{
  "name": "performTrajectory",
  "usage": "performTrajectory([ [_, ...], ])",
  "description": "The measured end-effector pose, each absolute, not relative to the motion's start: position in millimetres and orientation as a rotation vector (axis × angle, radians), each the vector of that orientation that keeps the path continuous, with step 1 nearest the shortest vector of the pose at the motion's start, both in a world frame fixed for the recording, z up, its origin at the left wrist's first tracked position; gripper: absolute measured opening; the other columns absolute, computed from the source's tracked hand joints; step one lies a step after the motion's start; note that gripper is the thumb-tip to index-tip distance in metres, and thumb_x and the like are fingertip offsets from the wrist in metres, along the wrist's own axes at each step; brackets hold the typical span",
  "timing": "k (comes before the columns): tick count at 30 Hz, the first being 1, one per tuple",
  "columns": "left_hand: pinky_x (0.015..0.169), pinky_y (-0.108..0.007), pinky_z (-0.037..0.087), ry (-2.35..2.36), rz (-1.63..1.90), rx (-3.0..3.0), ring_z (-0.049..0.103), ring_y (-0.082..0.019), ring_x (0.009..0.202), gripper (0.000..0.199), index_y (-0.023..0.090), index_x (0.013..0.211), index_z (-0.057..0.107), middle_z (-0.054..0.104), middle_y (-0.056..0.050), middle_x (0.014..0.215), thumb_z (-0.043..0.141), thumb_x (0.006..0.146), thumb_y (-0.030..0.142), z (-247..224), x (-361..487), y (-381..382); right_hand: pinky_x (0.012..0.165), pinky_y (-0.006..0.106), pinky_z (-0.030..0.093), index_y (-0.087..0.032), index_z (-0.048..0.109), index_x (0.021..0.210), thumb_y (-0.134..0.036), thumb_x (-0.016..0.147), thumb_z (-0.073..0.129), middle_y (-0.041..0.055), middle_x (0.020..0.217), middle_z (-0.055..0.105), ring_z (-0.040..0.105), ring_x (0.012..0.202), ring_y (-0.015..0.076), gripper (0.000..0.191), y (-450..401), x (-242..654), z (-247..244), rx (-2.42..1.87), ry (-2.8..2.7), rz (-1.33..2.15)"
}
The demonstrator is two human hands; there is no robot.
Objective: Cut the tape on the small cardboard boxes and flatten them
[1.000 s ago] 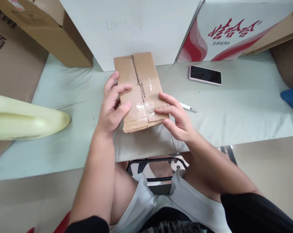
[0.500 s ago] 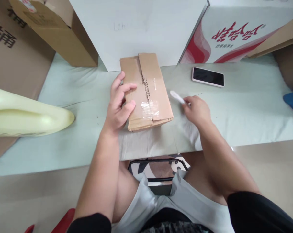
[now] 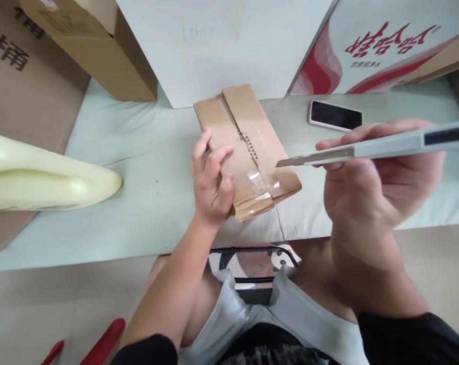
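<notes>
panda print (image 3: 252, 261): by the person's knees, just below the table's near edge
right hand (image 3: 369, 190): raised above the table's near right part; thumb and fingers clamped on the knife
knife (image 3: 389, 146): held aslant, blade out, tip pointing left over the carton's right side; whether the tip touches cannot be told
left hand (image 3: 214, 185): on the carton's left side, fingers apart and bent, tips and thumb against the cardboard
carton (image 3: 252, 147): turned askew near the middle of the table (image 3: 149, 203), its near end close to the near edge; clear tape crosses the seam there, with a ragged torn strip farther along
yellow thing (image 3: 50, 175): reaching in over the table's left end, well apart from the carton
phone (image 3: 336, 115): flat, dark screen up, toward the far right corner, just beyond the right hand
white box (image 3: 229, 50): upright at the far edge, behind the carton
red-and-white box (image 3: 369, 56): right of it
brown box (image 3: 126, 71): left of it
</notes>
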State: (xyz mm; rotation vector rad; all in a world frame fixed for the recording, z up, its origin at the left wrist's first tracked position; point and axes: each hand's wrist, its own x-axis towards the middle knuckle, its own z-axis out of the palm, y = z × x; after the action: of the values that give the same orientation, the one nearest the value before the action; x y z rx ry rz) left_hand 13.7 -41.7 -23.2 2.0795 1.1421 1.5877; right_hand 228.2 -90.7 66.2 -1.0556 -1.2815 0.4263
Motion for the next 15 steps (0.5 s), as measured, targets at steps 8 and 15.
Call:
performTrajectory([
  [8, 0.131, -0.063, 0.032, 1.265, 1.503, 2.069, 0.04, -0.039, 0.159, 0.065, 0.031, 0.135, 0.063, 0.048, -0.01, 0.166, 0.029, 0.103, 0.075, -19, 13, -44, 0.088, 0.049, 0.071, -0.034, 0.063, 0.117, -0.044, 0.097, 0.074, 0.0015, 0.103, 0.071, 0.078, 0.092, 0.0229, 0.025, -89, 222, 56, -0.973, -1.498, 0.328],
  [15, 0.129, -0.063, 0.033, 1.268, 1.44, 2.055, 0.039, -0.04, 0.159, 0.069, 0.03, 0.135, 0.063, 0.045, -0.012, 0.168, 0.027, 0.101, 0.079, -17, 14, -44, 0.092, 0.057, 0.069, -0.037, 0.066, 0.113, -0.045, 0.099, 0.07, 0.0035, 0.104, 0.077, 0.079, 0.102, 0.0284, 0.017, -97, 235, 53, -1.113, -1.648, 0.368],
])
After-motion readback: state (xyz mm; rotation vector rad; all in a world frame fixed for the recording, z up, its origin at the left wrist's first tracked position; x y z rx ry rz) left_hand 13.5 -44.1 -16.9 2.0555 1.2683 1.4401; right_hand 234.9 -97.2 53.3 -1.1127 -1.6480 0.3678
